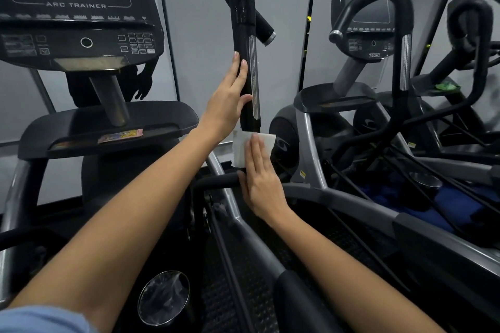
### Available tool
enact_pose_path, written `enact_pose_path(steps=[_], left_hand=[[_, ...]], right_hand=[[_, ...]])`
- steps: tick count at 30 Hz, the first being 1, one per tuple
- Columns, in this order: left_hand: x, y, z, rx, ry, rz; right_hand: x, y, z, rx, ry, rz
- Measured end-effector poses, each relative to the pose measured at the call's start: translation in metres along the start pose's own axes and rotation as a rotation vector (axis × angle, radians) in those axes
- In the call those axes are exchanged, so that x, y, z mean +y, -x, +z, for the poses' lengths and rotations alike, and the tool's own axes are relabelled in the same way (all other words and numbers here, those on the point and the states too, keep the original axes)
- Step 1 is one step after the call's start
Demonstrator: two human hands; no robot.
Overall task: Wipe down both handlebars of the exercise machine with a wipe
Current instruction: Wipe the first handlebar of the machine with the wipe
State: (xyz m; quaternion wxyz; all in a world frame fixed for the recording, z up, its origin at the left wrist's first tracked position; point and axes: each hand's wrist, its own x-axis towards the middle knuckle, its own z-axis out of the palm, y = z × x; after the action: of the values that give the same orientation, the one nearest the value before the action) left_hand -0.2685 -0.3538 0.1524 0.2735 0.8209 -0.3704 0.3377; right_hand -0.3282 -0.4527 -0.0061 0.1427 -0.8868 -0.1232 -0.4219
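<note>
Head view first, going from the left side. I see the big black console (75, 8) with the words ARC TRAINER on it. Under it is a dark shelf (108, 130), and a small colorful sticker (121, 136) lies on that shelf. Low down is a round shiny cup holder (163, 297). In the bottom corner I can see a bit of blue sleeve (40, 319).

Next comes my left hand (228, 100). Its fingers are straight and flat, not curled. They rest against the left side of the tall black handlebar (244, 43), and the thumb pokes toward the bar's front. The handlebar stands upright in the middle. Its top part looks wet and shiny. A silver strip (253, 76) runs down its right side.

Just below that hand is the white wipe (244, 147). It sits at the bottom end of the handlebar's grip. My right hand (261, 181) presses it there with flat, straight fingers. The fingertips lie on top of the wipe, and the wipe sticks out above and to the left of them. I am not pinching it.

To the right is a second machine (373, 43) with its own curved black handlebar (400, 21). Far right, something green (446, 86) sits on a gray tray; I cannot tell what it is.
</note>
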Motion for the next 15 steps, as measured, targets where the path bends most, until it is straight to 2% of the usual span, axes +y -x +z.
enact_pose_path(steps=[5,9,15], left_hand=[[0.0,0.001,0.0,-0.004,0.0,0.0],[0.0,0.001,0.0,0.0,0.002,0.003],[0.0,0.001,-0.001,-0.001,-0.009,0.002]], right_hand=[[0.009,0.013,0.005,-0.022,0.26,-0.095],[0.016,-0.005,-0.001,-0.085,0.565,-0.234],[0.008,-0.028,0.0,-0.068,0.71,-0.217]])
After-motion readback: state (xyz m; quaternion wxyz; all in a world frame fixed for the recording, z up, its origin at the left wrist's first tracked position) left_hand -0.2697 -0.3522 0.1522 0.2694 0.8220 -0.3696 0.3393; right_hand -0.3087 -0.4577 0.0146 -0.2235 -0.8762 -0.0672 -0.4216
